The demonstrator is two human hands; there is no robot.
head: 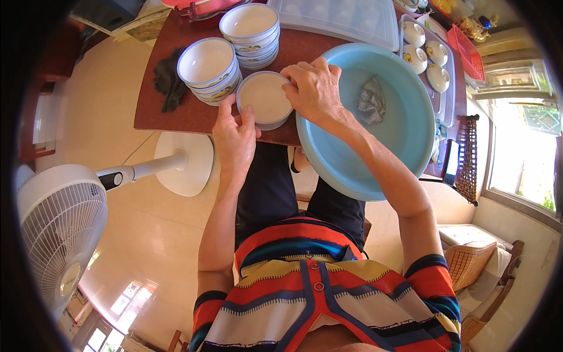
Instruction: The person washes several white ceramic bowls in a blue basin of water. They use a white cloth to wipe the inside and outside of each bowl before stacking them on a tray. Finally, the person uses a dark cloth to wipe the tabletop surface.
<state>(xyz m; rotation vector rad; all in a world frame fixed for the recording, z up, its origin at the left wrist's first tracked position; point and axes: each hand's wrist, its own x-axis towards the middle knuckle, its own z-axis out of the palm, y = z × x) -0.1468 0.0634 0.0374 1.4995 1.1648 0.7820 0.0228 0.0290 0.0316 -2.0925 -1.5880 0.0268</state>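
Near the table's front edge is a short stack of white bowls with blue rims. My left hand holds its near left side, thumb over the rim. From the right, the fingers of my right hand grip the top bowl's rim. Behind to the left rises a taller stack of patterned bowls. Another tall stack of bowls is farther back. Beneath my right forearm sits a large light-blue plastic basin with water, and a silvery-grey mesh cloth lies in it.
A dark cloth lies at the left of the red-brown table. A translucent plastic lid is at the back. Several upturned bowls stand in a clear tray at right. A white fan stands at left.
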